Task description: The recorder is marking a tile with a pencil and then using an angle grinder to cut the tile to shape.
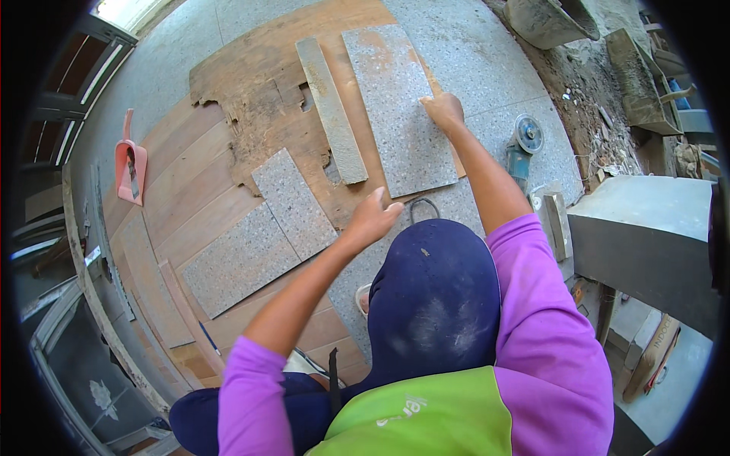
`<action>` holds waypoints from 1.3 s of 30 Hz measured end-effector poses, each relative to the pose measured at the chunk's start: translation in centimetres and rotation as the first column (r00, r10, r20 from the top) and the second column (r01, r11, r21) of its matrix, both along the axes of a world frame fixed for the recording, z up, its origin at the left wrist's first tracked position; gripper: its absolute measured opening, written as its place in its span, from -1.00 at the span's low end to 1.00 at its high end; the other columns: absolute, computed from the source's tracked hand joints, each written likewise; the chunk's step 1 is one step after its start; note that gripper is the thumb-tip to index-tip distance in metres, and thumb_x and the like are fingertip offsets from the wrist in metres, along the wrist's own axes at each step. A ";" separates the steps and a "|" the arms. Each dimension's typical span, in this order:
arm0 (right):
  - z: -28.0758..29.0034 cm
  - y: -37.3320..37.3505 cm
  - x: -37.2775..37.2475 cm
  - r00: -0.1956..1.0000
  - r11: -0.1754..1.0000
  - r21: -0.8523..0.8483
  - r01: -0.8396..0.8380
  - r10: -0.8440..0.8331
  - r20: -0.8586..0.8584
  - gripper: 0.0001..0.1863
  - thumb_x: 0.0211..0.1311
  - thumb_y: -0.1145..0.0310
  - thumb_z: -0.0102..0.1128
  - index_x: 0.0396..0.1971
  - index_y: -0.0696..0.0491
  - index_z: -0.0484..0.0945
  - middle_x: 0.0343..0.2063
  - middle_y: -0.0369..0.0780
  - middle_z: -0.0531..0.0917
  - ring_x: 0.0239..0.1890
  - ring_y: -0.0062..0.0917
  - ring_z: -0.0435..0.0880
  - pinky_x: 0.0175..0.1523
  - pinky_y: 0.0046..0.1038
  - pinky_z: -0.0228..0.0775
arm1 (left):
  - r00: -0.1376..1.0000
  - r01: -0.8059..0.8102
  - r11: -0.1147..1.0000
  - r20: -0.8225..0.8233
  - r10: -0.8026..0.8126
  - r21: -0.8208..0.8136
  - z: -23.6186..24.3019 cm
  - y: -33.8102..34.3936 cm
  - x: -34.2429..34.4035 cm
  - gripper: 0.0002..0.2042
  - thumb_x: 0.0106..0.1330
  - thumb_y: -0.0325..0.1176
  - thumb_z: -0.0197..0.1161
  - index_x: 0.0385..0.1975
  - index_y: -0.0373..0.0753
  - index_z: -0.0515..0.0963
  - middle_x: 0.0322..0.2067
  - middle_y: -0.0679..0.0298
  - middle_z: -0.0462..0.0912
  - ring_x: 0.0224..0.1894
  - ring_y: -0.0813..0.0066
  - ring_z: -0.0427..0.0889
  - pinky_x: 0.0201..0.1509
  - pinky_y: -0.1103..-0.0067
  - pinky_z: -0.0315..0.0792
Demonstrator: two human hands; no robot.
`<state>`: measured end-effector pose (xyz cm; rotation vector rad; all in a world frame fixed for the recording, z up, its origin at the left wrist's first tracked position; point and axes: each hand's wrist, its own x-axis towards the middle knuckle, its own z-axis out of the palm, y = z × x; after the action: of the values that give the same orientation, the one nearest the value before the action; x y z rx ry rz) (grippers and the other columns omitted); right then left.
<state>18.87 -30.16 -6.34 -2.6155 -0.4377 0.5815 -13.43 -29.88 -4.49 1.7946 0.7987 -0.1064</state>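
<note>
A large grey speckled tile (pixel 391 106) lies on a worn plywood sheet (pixel 251 91) in front of me. My right hand (pixel 445 112) is closed at the tile's right edge, with part of the fingers hidden beneath the palm. Short of the tile's near left corner hovers my left hand (pixel 374 219), thumb and finger apart and nothing in it. Left of the big tile is a narrow, rough-faced strip of stone (pixel 332 110). Two more speckled pieces, one shorter (pixel 293 201) and one longer (pixel 239 258), rest edge to edge nearer my left forearm.
An angle grinder (pixel 523 148) stands on the floor right of the tile. A pink dustpan (pixel 131 163) sits at far left on wooden planks (pixel 182 175). Along the right are a grey box-like block (pixel 642 235), a mortar-stained bucket (pixel 551 21) and a trough (pixel 642 83).
</note>
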 end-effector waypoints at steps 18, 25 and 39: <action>-1.0 2.1 1.0 0.833 0.729 0.511 0.456 -0.147 -0.533 -0.22 0.54 -0.15 0.05 0.28 0.35 0.53 0.19 0.10 0.66 0.21 -0.19 0.67 0.31 -0.17 0.48 | 0.650 -0.406 0.601 0.245 0.719 -0.688 8.2 0.2 7.6 -0.62 0.36 -0.35 0.39 0.11 -0.32 0.51 -0.01 0.20 0.68 0.09 0.31 0.61 0.20 0.28 0.50; 0.6 5.2 -9.6 0.702 0.574 0.735 0.361 0.352 -0.620 -0.23 0.64 -0.23 -0.20 0.12 0.27 0.57 -0.08 0.00 0.72 -0.18 -0.28 0.77 -0.17 -0.25 0.73 | 0.934 -0.293 0.830 0.326 0.143 0.475 21.6 5.8 6.3 -0.70 0.30 -0.42 0.16 -0.06 -0.43 0.67 -0.24 -0.22 0.75 -0.17 -0.13 0.77 0.03 0.27 0.62; 15.2 -1.3 -2.6 0.733 0.722 0.631 0.284 0.261 -0.628 -0.16 0.18 -0.25 0.51 0.01 0.33 0.61 -0.13 0.02 0.75 -0.12 -0.22 0.81 0.05 -0.22 0.74 | 0.876 -0.025 0.599 0.306 -0.373 0.801 20.1 -0.2 3.0 -0.87 0.19 -0.52 0.20 -0.30 -0.42 0.58 -0.46 -0.10 0.72 -0.42 -0.07 0.76 -0.32 0.18 0.63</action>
<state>16.31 -31.42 8.85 -1.5101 -0.2999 1.0760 -10.46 -30.06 15.64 2.6071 0.3024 0.6252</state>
